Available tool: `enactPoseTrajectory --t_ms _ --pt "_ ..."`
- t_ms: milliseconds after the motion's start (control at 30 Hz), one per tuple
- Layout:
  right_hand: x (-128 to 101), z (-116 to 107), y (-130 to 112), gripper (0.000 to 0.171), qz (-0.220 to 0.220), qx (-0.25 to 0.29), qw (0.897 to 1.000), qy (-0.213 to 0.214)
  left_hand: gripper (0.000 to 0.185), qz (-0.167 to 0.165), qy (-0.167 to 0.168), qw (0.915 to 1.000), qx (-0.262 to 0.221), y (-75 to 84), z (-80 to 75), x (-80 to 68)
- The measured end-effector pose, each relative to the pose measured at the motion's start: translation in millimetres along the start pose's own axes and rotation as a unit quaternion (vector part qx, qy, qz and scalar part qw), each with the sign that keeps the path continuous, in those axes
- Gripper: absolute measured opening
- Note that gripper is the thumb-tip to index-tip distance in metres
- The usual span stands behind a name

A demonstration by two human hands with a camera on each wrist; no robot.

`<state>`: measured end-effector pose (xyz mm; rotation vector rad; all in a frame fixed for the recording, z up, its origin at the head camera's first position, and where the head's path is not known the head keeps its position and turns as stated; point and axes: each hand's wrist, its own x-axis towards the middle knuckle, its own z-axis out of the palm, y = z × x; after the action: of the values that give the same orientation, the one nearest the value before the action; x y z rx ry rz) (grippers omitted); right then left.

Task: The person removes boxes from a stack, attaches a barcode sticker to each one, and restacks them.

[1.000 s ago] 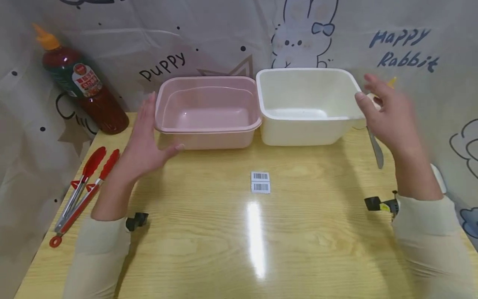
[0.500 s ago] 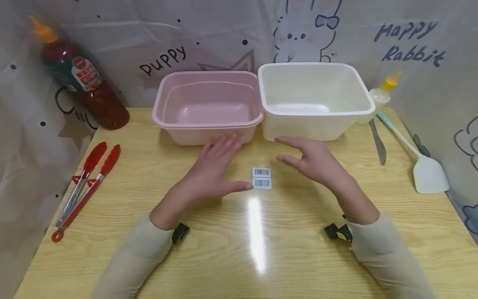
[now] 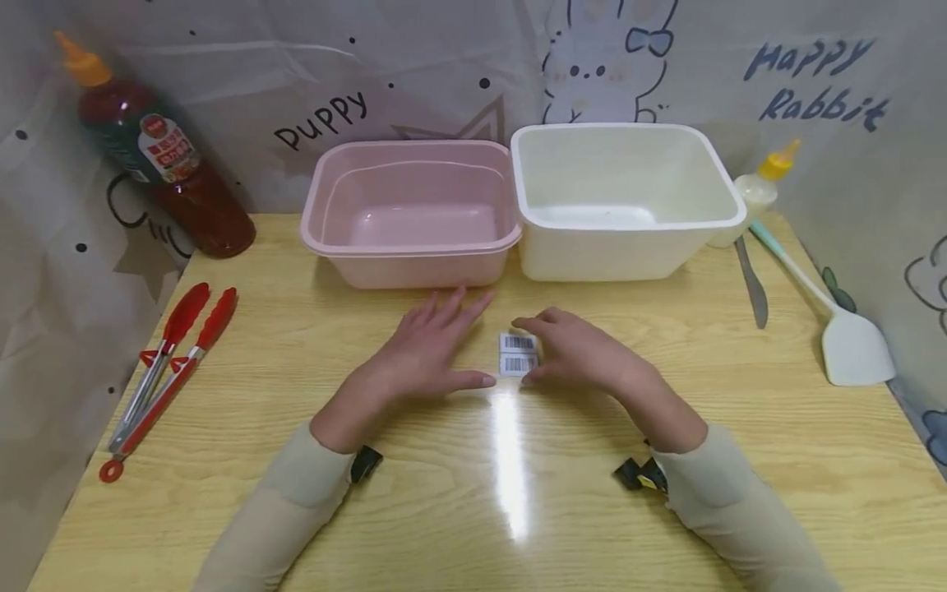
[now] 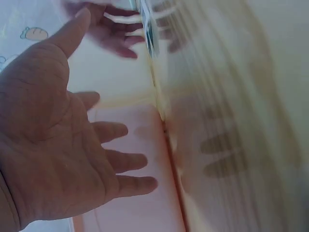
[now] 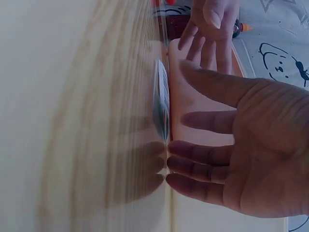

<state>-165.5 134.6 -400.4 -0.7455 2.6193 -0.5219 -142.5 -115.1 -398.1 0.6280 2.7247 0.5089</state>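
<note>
Two small white barcode labels lie on the wooden table, one above the other in the head view. Just left of them, my left hand hovers low with its fingers spread and holds nothing. On the other side, my right hand has its thumb and fingers apart around the labels' right edge. The right wrist view shows the labels beyond the fingertips of the right hand, whose fingers are nearly straight; whether they touch the table is hard to tell. In the left wrist view, the left hand has a bare palm.
Behind the hands stand a pink basin and a white bin, side by side. Red-tipped tongs and a sauce bottle are at left. A squeeze bottle, a knife and a white spatula sit at right.
Both hands have come inward from the outer sides of the basin and bin to the labels. Over the last half second, the right hand has moved closer to them. The containers stay put.
</note>
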Motion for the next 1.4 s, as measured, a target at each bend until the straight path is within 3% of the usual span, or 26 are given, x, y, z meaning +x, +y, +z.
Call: enactPoseTrajectory --t_ms 133,300,500,667,767,867,967,1100,1267,1400 --pt "3.2 3.5 -5.2 0.081 0.0 -0.016 1.0 -0.018 0.106 -0.018 -0.018 0.9996 -0.013 -5.2 -1.1 -2.9" --pt "7.3 5.4 -9.9 0.066 -0.008 -0.04 0.999 -0.016 0.103 -0.014 -0.035 0.9991 -0.021 -4.9 -1.0 -1.9" --pt "8.6 4.2 -11.6 0.036 -0.029 -0.06 0.998 -0.019 0.1 -0.009 -0.039 0.999 -0.019 -2.4 -1.4 -0.8" --pt "10.8 3.3 -10.6 0.018 -0.046 -0.057 0.997 0.005 0.092 0.009 0.003 0.9995 -0.029 0.8 -1.5 1.4" --pt "10.7 0.8 -10.4 0.013 -0.066 -0.023 0.997 0.031 0.081 0.015 0.047 0.9959 -0.075 5.0 -1.9 3.6" --pt "8.5 -4.4 -11.8 0.01 -0.079 0.033 0.995 0.046 0.064 0.019 0.075 0.9841 -0.16 10.8 -3.5 4.2" --pt "4.7 -10.4 -13.8 0.01 -0.08 0.087 0.992 0.047 0.044 0.011 0.081 0.9646 -0.251 17.2 -5.4 3.8" --pt "0.6 -15.7 -13.7 0.012 -0.079 0.131 0.987 0.052 0.022 -0.014 0.079 0.9385 -0.336 22.2 -5.9 4.3" --pt "-2.9 -21.0 -12.8 0.012 -0.058 0.168 0.98 0.091 0.013 -0.059 0.085 0.9111 -0.399 23.7 -5.6 5.5" --pt "-5.2 -25.8 -13.6 0.01 -0.037 0.198 0.972 0.122 0.013 -0.087 0.097 0.9019 -0.412 25.1 -7.8 5.5"
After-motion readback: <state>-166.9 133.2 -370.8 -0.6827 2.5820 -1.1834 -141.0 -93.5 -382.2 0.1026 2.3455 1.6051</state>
